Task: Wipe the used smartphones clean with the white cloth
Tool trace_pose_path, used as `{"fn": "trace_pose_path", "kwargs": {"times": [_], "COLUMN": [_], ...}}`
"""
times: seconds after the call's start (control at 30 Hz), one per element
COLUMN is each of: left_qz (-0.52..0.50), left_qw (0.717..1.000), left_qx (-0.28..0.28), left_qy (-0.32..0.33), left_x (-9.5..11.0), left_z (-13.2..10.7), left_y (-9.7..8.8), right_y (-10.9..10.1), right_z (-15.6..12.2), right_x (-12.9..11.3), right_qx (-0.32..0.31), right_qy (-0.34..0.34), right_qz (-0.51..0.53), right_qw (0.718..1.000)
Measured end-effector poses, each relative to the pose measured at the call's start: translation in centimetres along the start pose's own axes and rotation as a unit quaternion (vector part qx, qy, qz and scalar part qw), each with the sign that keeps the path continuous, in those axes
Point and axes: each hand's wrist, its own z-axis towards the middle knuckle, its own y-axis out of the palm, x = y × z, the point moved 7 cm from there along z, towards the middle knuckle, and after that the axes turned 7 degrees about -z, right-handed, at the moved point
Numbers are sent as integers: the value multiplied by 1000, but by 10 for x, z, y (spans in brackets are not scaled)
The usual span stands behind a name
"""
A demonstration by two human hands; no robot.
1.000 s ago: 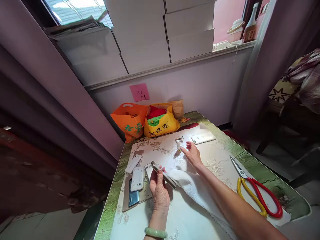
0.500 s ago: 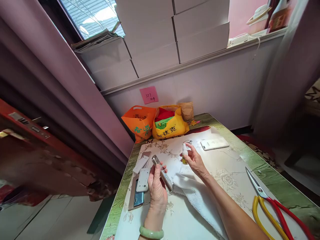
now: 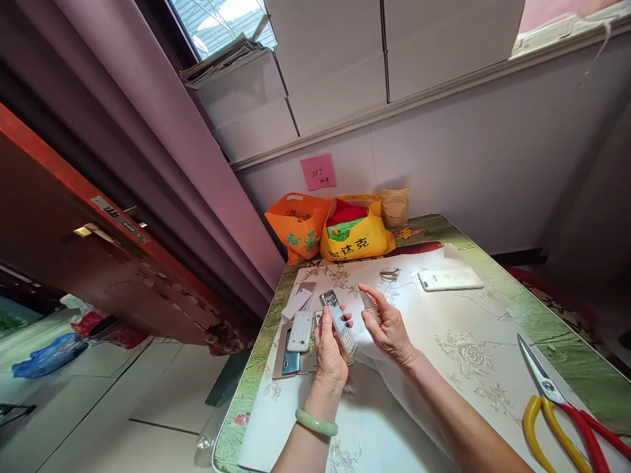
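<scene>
Daylight from the window (image 3: 217,23) at upper left lights the scene brightly; wide-angle bending warps the edges, shadows soft.

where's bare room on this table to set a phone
Bare tablecloth lies between the white phone and the scissors, right of the right hand. Crowded: the phone pile beside the left hand, and the far bags.

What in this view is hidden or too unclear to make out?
Head view:
The small pale object in the right hand: its fingers cover most of it.
The scissors: handles cut off by the right and bottom edges.
The pink note: writing too small to read.
The lower phones in the pile: covered by those on top and by the left hand holding the keypad phone.
</scene>
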Motion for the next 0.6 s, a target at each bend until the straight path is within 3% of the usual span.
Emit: {"fn": "trace_pose_path", "kwargs": {"times": [0.2, 0.4, 0.6], "left_qz": [-17, -48, -33], "left_qw": [1000, 999, 999], "left_qx": [-9, -5, -1], "left_qy": [-8, 17, 30], "left_x": [2, 0, 0], "left_z": [-3, -2, -2], "left_y": [3, 4, 5], "right_y": [4, 21, 21], "right_z": [-6, -9, -8], "right_x": [3, 1, 0], "right_qx": [-5, -68, -79], "right_qy": [4, 14, 7], "right_qz": [29, 76, 39], "right_qw": [1000, 995, 996]}}
